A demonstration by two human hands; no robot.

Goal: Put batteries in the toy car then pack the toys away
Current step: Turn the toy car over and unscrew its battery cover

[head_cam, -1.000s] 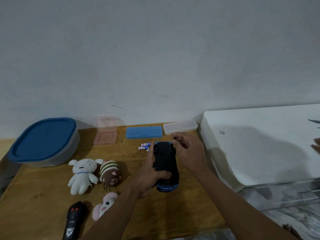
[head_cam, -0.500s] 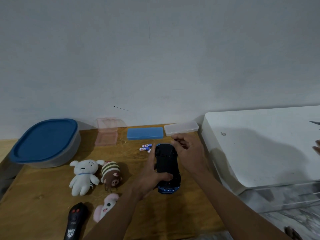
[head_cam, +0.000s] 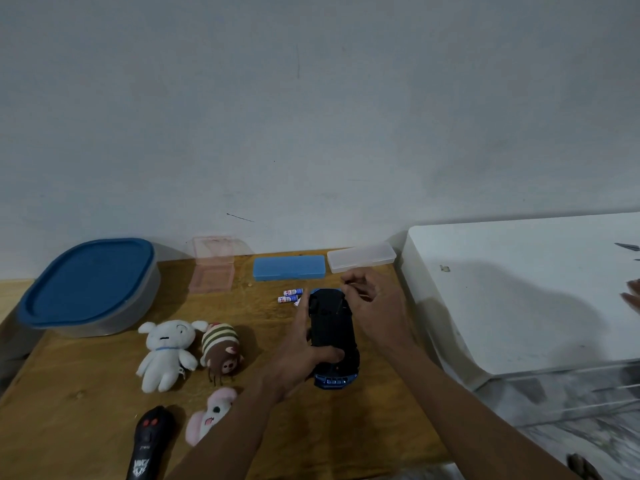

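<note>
The blue toy car [head_cam: 333, 336] lies upside down, its black underside facing up, over the middle of the wooden table [head_cam: 52, 420]. My left hand [head_cam: 300, 355] grips its left side and near end. Fingers of my right hand [head_cam: 372, 306] are curled at the car's far end; whether they pinch something is unclear. Loose batteries [head_cam: 290, 296] with blue and white labels lie just left of the car's far end. A white plush [head_cam: 166, 353], a striped brown plush [head_cam: 221, 348] and a pink plush [head_cam: 212, 414] lie to the left. A black remote [head_cam: 148, 441] lies at the front edge.
A grey tub with a blue lid [head_cam: 88, 284] stands at the back left. A pink clear box [head_cam: 212, 263], a blue case [head_cam: 289, 267] and a clear case [head_cam: 361, 256] line the wall. A white unit [head_cam: 519, 292] stands right of the table.
My right hand's fingers have shifted slightly at the far end of the car. The car stays in my left hand in nearly the same spot.
</note>
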